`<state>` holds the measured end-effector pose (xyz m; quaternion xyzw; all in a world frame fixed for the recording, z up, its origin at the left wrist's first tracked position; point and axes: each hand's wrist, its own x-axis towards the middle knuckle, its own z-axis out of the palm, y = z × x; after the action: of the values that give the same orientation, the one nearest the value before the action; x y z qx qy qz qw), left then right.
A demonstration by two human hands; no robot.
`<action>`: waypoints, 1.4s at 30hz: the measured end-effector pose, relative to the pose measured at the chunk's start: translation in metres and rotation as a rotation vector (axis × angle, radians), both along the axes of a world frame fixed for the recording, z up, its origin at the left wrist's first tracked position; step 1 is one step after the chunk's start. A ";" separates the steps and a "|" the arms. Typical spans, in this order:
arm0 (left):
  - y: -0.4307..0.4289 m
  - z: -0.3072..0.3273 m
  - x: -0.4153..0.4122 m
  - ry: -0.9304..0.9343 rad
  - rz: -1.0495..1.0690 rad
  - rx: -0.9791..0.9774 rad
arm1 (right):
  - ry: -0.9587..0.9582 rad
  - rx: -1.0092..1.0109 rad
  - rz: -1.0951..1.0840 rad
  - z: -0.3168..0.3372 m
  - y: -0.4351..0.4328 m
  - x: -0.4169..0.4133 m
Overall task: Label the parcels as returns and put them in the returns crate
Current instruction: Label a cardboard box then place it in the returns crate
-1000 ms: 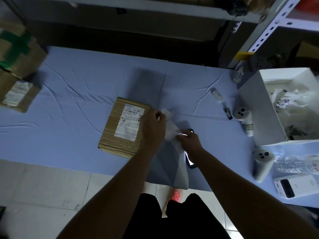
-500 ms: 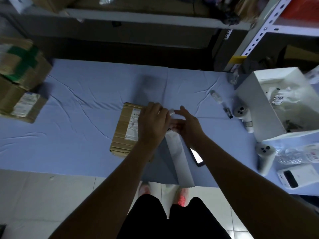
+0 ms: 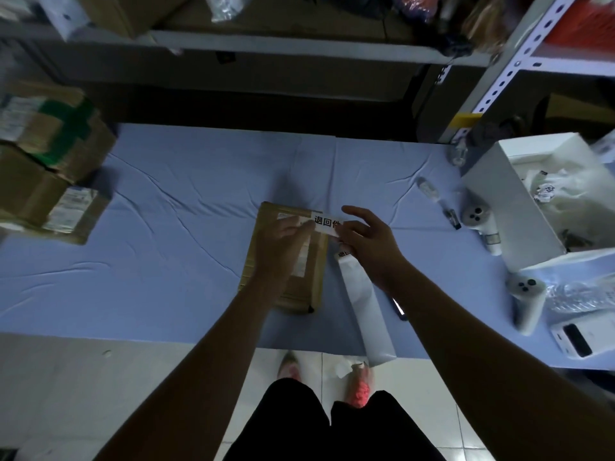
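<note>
Spanning the parcel's far edge, the label is pinched taut by left hand and right hand, probably to be laid flat.

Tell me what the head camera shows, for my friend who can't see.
The left hand and right hand pinch a white label with black characters over a brown parcel on a blue table. A white paper strip trails off its near edge.
</note>
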<state>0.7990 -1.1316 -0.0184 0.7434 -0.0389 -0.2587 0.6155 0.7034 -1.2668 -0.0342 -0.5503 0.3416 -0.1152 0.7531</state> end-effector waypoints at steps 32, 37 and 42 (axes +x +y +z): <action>0.046 -0.076 0.003 -0.821 -0.160 0.517 | 0.619 -0.720 0.145 -0.044 0.082 0.039; 0.051 -0.093 0.008 -0.985 -0.158 0.717 | 0.722 -0.885 0.198 -0.043 0.087 0.037; 0.061 -0.094 0.023 -0.991 -0.301 0.553 | 0.702 -0.899 0.179 -0.044 0.089 0.026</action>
<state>0.8222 -1.0709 -0.1127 0.8950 -0.3584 0.0345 0.2633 0.7299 -1.1774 -0.0780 -0.8484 0.4404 0.0047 0.2935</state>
